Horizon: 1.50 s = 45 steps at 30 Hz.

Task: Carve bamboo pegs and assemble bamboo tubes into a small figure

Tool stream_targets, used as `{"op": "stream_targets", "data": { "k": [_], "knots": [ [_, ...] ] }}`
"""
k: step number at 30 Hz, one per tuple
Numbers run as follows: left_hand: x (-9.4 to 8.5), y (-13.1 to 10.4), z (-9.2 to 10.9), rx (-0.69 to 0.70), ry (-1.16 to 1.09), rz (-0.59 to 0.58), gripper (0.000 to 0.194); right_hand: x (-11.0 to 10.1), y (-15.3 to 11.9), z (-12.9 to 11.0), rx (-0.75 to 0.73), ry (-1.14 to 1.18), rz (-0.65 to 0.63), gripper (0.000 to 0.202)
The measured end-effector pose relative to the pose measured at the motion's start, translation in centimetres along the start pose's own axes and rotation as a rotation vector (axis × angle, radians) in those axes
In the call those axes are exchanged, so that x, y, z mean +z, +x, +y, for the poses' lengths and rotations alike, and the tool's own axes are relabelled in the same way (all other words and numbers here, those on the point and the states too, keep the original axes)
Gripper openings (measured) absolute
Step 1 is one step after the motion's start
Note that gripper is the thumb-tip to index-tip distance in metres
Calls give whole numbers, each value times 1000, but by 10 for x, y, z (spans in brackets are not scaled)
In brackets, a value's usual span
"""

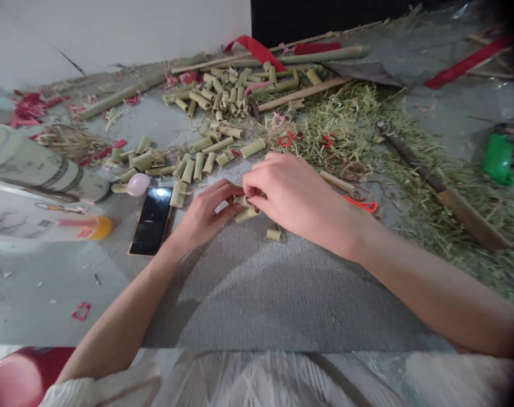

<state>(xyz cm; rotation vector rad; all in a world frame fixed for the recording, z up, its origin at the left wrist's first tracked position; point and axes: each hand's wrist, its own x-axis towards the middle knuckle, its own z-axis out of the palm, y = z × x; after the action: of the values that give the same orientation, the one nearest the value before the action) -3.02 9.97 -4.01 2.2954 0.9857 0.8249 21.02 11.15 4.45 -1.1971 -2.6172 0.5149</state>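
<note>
Over the grey mat (257, 299), my left hand (206, 212) pinches a short piece of cut bamboo tube (247, 214) between thumb and fingers. My right hand (299, 195) meets it from the other side, its fingers curled closed at the end of the same piece. The fingers partly hide what lies between them, so whether a second small part is there cannot be seen. Just below my right hand lies a loose bamboo piece (273, 234) with a thin strand beside it. Another bamboo piece (178, 194) lies left of my left hand.
A phone (150, 220) lies left of my left forearm, near a pale cylindrical container (40, 164). Behind my hands are a heap of bamboo pieces (214, 93) and bamboo shavings (354, 116). A wooden-handled blade (469, 217) rests at right. An orange loop (362, 204) lies near my right wrist.
</note>
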Motion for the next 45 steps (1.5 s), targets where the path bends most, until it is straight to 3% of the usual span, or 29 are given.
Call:
{"op": "stream_targets", "data": {
  "k": [12, 20, 30, 45],
  "knots": [
    [4, -1, 1, -23, 52, 54, 11, 16, 5, 1, -71, -179, 24, 25],
    [1, -1, 3, -115, 28, 69, 17, 4, 4, 7, 31, -1, 28, 20],
    [1, -2, 4, -127, 24, 103, 15, -2, -1, 0, 165, 108, -36, 23],
    [4, -2, 6, -116, 42, 127, 13, 7, 2, 2, 129, 183, -7, 18]
  ]
}}
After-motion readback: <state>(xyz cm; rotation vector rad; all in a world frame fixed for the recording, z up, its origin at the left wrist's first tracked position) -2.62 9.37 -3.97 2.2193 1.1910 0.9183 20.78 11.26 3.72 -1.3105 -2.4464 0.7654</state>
